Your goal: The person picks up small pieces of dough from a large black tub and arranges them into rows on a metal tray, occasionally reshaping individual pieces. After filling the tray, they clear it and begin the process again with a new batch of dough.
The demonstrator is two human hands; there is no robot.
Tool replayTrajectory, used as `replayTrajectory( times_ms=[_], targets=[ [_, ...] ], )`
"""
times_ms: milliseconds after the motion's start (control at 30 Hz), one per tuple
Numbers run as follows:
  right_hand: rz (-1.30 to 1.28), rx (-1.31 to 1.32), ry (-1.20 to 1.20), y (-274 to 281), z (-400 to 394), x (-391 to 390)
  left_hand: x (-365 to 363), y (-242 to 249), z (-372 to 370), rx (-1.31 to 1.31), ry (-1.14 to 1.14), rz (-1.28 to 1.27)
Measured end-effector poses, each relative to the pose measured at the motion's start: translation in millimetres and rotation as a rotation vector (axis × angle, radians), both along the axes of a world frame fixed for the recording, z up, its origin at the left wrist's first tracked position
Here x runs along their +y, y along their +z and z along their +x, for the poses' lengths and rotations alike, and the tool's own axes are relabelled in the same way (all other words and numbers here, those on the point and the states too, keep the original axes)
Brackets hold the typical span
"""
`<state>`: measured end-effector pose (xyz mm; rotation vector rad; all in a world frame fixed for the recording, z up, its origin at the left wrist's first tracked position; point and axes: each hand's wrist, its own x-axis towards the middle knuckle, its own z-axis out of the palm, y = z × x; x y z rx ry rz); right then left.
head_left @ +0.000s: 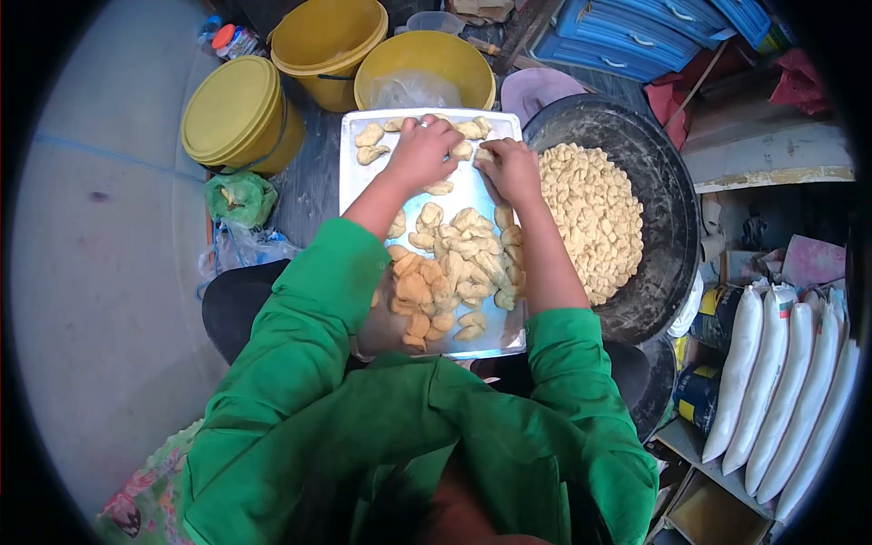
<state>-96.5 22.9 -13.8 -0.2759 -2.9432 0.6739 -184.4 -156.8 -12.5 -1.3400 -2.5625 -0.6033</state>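
Observation:
A shallow metal tray (352, 195) lies in front of me. Twisted pieces of pale dough are spread along its far end, and a loose pile of dough pieces (468, 245) covers the near half. Some orange-tinted pieces (413, 286) lie at the pile's left. My left hand (425, 153) is over the far part of the tray, fingers curled down; what is under them is hidden. At the tray's far right, my right hand (511, 171) grips a small dough piece (486, 154) between thumb and fingers.
A big black tub (668, 218) stands at the right, with a heap of small dough pieces (590, 218) inside. Yellow buckets (227, 109) and a yellow basin (436, 56) stand beyond the tray. Long white packs (772, 381) lean on a shelf at right.

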Motion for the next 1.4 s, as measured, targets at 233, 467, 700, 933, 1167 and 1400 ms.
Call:
replayTrajectory(
  times_ms=[233, 467, 700, 933, 1167, 1400],
  targets=[
    [-0.033, 0.052, -0.058, -7.2, 6.9, 15.5, 18.0, -5.4, -9.3, -0.049, -0.026, -0.097],
    [-0.066, 0.163, -0.097, -6.5, 0.1, 15.6, -46.2, 10.3, 22.7, -0.125, 0.271, 0.244],
    [-0.166, 0.104, 0.02, -2.7, -24.8, 30.0, -123.8, 46.8, 43.6, -0.237, 0.492, -0.025],
    [-0.363, 0.204, 0.108, -14.0, -62.4, 29.9, -82.9, 13.4, 19.9, -0.142, 0.307, 0.115],
    [-0.223, 0.041, 0.036, -9.5, -56.3, 36.9, -59.5, -4.9, -11.9, -0.165, 0.149, -0.129],
    [0.096, -0.017, 0.085, 17.3, -59.8, -3.6, -89.3, 10.2, 17.5, 0.046, 0.453, 0.223]
  ],
)
